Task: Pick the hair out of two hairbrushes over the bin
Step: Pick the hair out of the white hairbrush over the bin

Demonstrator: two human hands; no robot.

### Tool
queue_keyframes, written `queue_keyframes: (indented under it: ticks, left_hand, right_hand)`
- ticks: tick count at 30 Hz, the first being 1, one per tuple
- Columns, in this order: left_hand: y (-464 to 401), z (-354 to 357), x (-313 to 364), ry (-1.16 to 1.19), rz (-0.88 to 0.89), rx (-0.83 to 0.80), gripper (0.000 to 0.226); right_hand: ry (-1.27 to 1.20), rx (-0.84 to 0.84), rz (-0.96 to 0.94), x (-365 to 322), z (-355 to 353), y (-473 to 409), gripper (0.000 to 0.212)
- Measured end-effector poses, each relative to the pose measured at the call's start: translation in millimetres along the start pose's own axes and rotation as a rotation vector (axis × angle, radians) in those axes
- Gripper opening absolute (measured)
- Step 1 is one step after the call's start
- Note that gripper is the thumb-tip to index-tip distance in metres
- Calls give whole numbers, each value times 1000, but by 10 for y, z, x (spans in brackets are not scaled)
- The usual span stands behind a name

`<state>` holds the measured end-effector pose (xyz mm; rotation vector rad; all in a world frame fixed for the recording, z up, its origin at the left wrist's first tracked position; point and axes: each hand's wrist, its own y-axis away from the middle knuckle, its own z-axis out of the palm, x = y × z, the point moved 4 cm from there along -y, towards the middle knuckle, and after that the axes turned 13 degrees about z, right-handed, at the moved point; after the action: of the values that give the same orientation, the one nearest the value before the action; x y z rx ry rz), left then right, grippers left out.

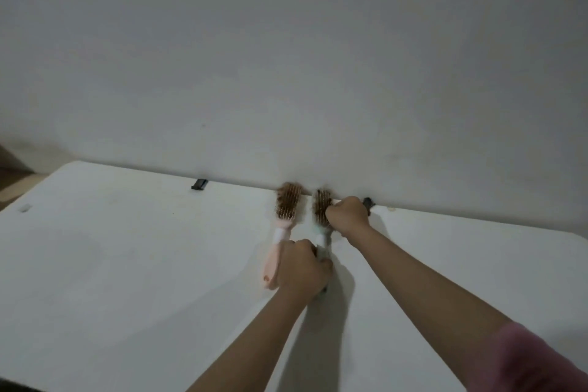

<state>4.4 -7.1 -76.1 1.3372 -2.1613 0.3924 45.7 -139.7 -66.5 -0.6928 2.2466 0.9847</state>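
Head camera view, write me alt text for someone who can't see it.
Two hairbrushes clogged with brown hair lie side by side on a white table by a wall. The left hand grips the mint brush handle, the right hand pinches its bristles; the pink brush lies untouched.

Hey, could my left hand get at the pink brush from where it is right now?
Probably yes. The pink hairbrush lies uncovered on the table right beside your left hand, but that hand is closed around the pale green hairbrush handle, so it would have to let go first.
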Motion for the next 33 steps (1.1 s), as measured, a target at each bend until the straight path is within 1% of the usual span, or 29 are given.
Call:
queue_keyframes:
  ticks: [3,5,8,12,14,15,17,19,21,23,28,30,31,33]
  left_hand:
    - [17,41,-10,59,-1,18,25]
    - [8,74,-39,159,-24,19,24]
    - [23,74,-45,268,-40,26,18]
    - [132,31,-28,501,-38,69,16]
    - [261,-11,-3,580,-3,110,23]
    - [354,-28,9,630,14,129,25]
    - [547,-73,31,733,40,168,26]
    - [806,-113,22,806,70,215,24]
    - [1137,-149,-13,871,89,270,19]
    - [1474,-185,-73,922,93,321,22]
    - [2282,-278,-367,1006,27,468,10]
    - [2544,-281,-533,1039,-28,550,29]
    - [2661,-277,-599,1046,-47,581,34]
    - [2932,-257,-745,1034,-75,632,34]
  right_hand:
    - [-171,-2,38,36,53,-17,26]
    - [-287,-8,69,52,67,-42,15]
    - [-458,-26,59,63,84,-84,2]
    - [-601,-80,-2,59,66,-23,14]
    - [-648,-118,-64,52,40,117,24]
    - [-658,-126,-102,62,34,211,24]
    - [-673,-137,-152,76,41,426,32]
    - [-673,-160,-202,106,91,676,33]
    - [-654,-210,-250,160,187,976,23]
    - [-621,-258,-284,213,302,1299,10]
    - [-570,-426,-362,377,744,2059,11]
    - [-549,-487,-379,458,953,2292,10]
    - [-536,-512,-383,498,1047,2384,11]
    - [-505,-553,-378,595,1274,2561,20]
